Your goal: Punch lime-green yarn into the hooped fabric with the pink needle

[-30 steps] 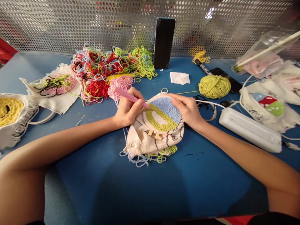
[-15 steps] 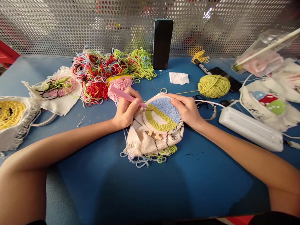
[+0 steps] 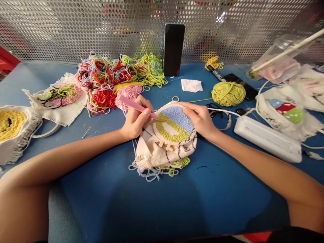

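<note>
My left hand (image 3: 137, 118) grips a pink punch needle pen (image 3: 131, 103), its tip at the left edge of the stitched area. My right hand (image 3: 201, 120) pinches the right rim of a round embroidery hoop (image 3: 155, 132), thumb on the front and fingers behind. Looped blue yarn (image 3: 177, 116) fills the hoop's upper right, and a yellow-green band (image 3: 174, 137) curves round a bare cream patch. Cream cloth (image 3: 152, 148) with fringed edges hangs below, over loose blue and green yarn ends (image 3: 152, 173).
Tangled multicoloured yarn (image 3: 108, 74) lies at the back left, beside a phone standing upright (image 3: 173, 49). A green yarn ball (image 3: 228, 93), a marker (image 3: 215, 73) and a white power strip (image 3: 268, 138) are on the right. Finished pieces lie at both sides.
The whole view has shifted slightly. Both hands keep their hold on the pen and hoop, with the pen tip a little lower against the stitched area.
</note>
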Demonstrator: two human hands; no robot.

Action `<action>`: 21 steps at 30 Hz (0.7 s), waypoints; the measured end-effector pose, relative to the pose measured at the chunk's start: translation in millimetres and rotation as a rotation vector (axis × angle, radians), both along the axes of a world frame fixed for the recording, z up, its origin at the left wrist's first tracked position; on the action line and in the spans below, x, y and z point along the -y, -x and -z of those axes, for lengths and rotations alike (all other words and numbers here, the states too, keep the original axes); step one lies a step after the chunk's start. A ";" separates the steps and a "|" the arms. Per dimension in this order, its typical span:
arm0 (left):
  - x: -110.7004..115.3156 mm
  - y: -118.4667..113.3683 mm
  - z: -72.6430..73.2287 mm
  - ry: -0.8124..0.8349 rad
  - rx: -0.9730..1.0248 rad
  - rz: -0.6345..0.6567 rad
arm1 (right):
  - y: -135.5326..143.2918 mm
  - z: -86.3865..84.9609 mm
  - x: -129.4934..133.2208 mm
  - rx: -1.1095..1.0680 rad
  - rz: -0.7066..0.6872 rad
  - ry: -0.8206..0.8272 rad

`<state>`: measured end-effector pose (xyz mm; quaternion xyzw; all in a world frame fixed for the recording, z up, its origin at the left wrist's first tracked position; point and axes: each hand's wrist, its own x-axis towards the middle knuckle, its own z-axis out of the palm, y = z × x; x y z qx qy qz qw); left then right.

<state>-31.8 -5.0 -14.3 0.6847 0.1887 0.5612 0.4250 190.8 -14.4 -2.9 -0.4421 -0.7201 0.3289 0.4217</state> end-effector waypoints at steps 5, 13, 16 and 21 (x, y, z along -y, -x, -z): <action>-0.8 -0.6 -2.0 -0.001 -0.086 -0.006 | -1.6 -0.6 5.1 -0.003 0.022 -0.048; -1.3 -2.2 -15.4 -0.366 -0.396 0.012 | -1.3 -4.9 13.6 0.053 0.067 -0.075; -2.2 -3.3 -13.8 -0.501 -0.501 0.028 | 0.1 -6.3 14.6 0.036 0.053 -0.076; -4.0 -5.1 -10.2 -0.545 -0.625 -0.008 | 2.3 -6.2 13.1 0.003 0.023 -0.045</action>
